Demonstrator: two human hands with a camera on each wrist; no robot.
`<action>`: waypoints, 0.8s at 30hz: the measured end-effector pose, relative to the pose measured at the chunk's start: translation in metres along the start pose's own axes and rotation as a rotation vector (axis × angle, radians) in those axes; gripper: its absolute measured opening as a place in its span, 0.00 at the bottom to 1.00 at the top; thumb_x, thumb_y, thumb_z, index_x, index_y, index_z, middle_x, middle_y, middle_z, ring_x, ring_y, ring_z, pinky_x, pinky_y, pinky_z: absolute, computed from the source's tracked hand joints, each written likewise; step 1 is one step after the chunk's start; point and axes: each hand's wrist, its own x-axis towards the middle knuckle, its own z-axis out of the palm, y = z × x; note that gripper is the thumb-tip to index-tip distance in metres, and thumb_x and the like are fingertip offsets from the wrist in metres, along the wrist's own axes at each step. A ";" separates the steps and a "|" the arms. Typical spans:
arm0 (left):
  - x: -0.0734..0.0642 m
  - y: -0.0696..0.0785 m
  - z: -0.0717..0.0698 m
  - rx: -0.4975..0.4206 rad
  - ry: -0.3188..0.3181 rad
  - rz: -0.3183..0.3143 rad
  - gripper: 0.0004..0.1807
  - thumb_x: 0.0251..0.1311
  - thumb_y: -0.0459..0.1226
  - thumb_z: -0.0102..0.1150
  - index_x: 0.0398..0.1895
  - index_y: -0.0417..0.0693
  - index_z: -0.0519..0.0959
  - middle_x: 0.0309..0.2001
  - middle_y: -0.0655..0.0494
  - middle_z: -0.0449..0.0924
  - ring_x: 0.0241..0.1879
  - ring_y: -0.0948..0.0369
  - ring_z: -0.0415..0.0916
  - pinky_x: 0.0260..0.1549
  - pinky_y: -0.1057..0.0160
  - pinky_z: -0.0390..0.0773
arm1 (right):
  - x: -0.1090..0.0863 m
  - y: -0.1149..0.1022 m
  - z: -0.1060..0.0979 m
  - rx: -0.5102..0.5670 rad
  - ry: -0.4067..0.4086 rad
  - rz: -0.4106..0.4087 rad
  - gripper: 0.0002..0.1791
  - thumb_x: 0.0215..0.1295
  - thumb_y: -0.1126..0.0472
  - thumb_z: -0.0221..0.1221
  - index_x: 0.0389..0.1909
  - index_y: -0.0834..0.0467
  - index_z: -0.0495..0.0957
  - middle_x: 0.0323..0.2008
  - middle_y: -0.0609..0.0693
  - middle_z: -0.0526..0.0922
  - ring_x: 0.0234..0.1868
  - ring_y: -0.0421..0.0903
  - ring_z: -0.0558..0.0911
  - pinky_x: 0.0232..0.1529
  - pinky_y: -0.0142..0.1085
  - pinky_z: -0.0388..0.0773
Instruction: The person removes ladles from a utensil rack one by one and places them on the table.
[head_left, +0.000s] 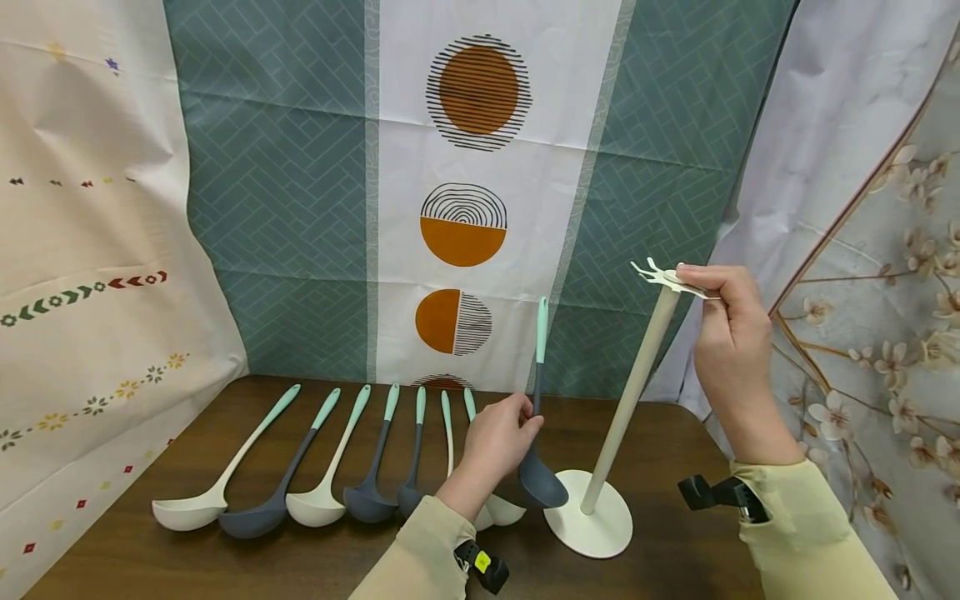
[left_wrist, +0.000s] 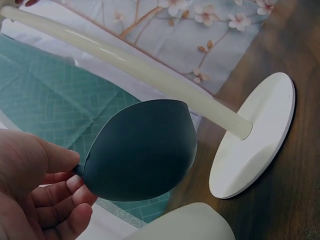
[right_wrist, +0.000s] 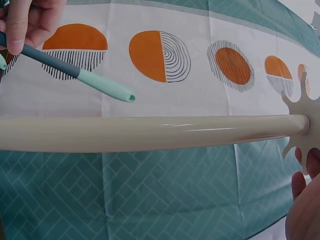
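Note:
A dark grey ladle with a mint handle end stands upright beside the stand. My left hand pinches its shaft just above the bowl; in the left wrist view the bowl shows from its underside, apart from the stand. The cream stand has a round base, a pole and a top ring of hooks. At that top, my right hand grips the hook ring between thumb and fingers. In the right wrist view the hook ring bears no ladle, and the mint handle end is near the pole.
Several ladles lie in a row on the brown table, handles pointing away, among them a white ladle at the far left and a dark ladle. My left forearm partly covers the row's right end. Patterned curtains hang behind.

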 end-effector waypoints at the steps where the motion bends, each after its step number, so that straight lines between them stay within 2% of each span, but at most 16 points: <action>1: 0.000 -0.001 0.001 0.002 -0.002 -0.003 0.09 0.75 0.42 0.72 0.37 0.52 0.83 0.25 0.64 0.77 0.22 0.62 0.72 0.23 0.62 0.72 | 0.000 0.000 -0.001 0.000 -0.006 -0.005 0.19 0.81 0.77 0.43 0.53 0.72 0.84 0.54 0.40 0.86 0.62 0.36 0.79 0.64 0.30 0.71; 9: 0.002 -0.009 0.006 0.030 0.000 -0.012 0.10 0.74 0.41 0.72 0.35 0.52 0.82 0.24 0.64 0.77 0.21 0.63 0.72 0.22 0.62 0.71 | 0.001 0.001 -0.004 -0.003 -0.034 -0.017 0.19 0.82 0.76 0.43 0.55 0.72 0.84 0.54 0.35 0.84 0.63 0.39 0.79 0.65 0.31 0.72; 14: 0.002 -0.012 0.008 0.051 -0.023 -0.016 0.09 0.74 0.41 0.72 0.36 0.51 0.82 0.23 0.63 0.76 0.22 0.62 0.71 0.22 0.62 0.71 | 0.000 0.002 -0.001 -0.006 -0.005 0.002 0.19 0.82 0.75 0.44 0.54 0.70 0.85 0.54 0.42 0.86 0.62 0.36 0.79 0.64 0.30 0.72; 17: 0.002 -0.013 0.009 0.069 -0.033 -0.024 0.09 0.74 0.41 0.72 0.36 0.50 0.82 0.23 0.62 0.75 0.22 0.62 0.71 0.22 0.62 0.71 | 0.000 0.002 -0.002 -0.008 -0.008 0.000 0.19 0.82 0.75 0.44 0.54 0.70 0.85 0.54 0.42 0.86 0.63 0.36 0.79 0.64 0.30 0.71; 24: 0.002 -0.015 0.010 0.087 -0.045 -0.034 0.09 0.74 0.40 0.72 0.35 0.50 0.82 0.23 0.62 0.76 0.22 0.62 0.72 0.23 0.61 0.71 | -0.001 0.002 -0.002 0.002 -0.012 -0.001 0.19 0.81 0.77 0.44 0.54 0.71 0.84 0.54 0.38 0.85 0.63 0.37 0.79 0.65 0.30 0.71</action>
